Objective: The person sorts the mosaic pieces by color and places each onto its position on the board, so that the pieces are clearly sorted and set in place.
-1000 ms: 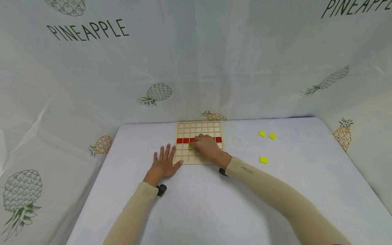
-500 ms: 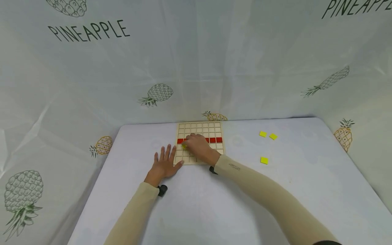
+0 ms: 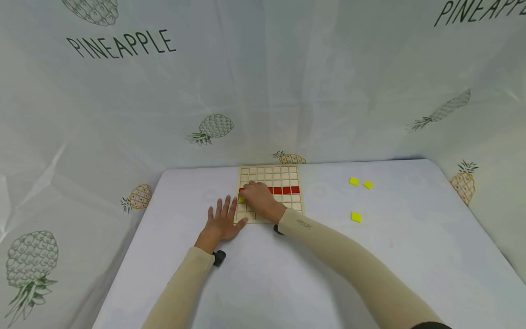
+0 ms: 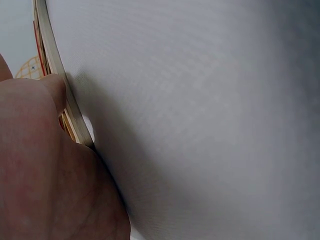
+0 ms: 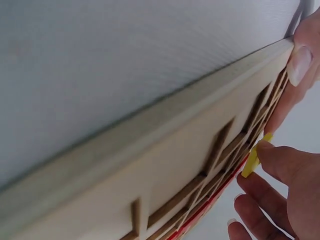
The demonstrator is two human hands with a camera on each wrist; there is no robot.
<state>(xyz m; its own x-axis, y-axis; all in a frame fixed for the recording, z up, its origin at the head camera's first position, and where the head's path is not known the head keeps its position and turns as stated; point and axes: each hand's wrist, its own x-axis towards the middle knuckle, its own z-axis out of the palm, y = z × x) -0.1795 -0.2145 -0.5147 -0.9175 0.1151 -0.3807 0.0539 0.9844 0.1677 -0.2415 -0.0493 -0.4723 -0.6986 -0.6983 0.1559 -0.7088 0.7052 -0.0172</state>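
Note:
A wooden grid board point(image 3: 291, 206) lies at the far edge of the table, with a row of red square tiles point(image 3: 286, 189) across its middle. My right hand point(image 3: 260, 200) is over the board's left part, covering some of the red row. Between thumb and fingers it pinches a yellow square tile point(image 5: 253, 161), held on edge in the right wrist view, close over the cells at the left end just below the red tiles. My left hand point(image 3: 222, 225) rests spread beside the board, its thumb on the near left corner of the board.
Several loose things lie to the right of the board: two yellow tiles point(image 3: 360, 183) near the back and another yellow tile point(image 3: 356, 217) nearer. A pineapple-print sheet point(image 3: 349, 91) hangs behind the white table point(image 3: 296, 274).
My right hand has moved left along the board with the yellow tile, toward its left edge, uncovering red tiles on the right. The left hand has stayed in place.

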